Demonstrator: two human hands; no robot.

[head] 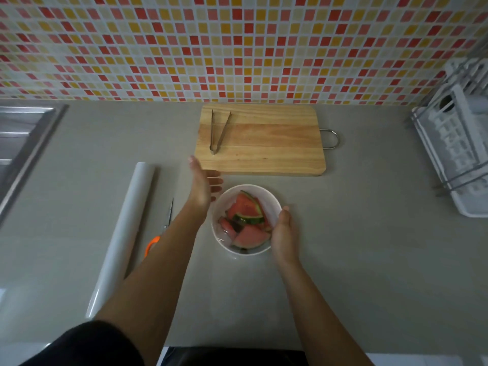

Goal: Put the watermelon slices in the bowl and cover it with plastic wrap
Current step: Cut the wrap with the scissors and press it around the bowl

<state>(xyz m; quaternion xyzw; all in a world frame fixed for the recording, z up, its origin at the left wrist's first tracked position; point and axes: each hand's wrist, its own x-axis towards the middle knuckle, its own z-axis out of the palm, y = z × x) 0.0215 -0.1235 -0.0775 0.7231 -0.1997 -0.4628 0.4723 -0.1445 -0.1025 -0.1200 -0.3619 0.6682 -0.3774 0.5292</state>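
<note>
Head view, looking down on a grey kitchen counter [356, 260]: finishing off a white bowl [227, 249] of watermelon slices [247, 210], sitting near the middle of the surface just in front of a wooden cutting board [266, 143]. Showing every visible slice already inside, red wedges with striped green rind piling loosely on one another. Appearing to be carrying a sheet of clear plastic wrap [224, 235] across the top, judging by faint glare and wrinkles at the near-left rim. Leaving, by that reading, only the smoothing of the film down the sides.

Pressing the right hand [284, 231] against the bowl's right wall, fingers close to straight, gripping nothing. Holding the left hand [203, 187] beside the far-left rim, open, fingers extended and blurring, grasping nothing. Proving too smeared to tell whether touching the bowl.

Showing, well to the left, a long white roll [124, 233] of wrap, smooth and glossy, and beside it orange-handled scissors [151, 245], partly hiding under the left forearm. Displaying thin metal tongs [219, 133] lying splayed on the pale, grained board. Catching a steel sink [18, 143] at left, a white plastic dish rack [454, 154] at right, and small red, yellow and pink wall tiles [237, 48] behind.
</note>
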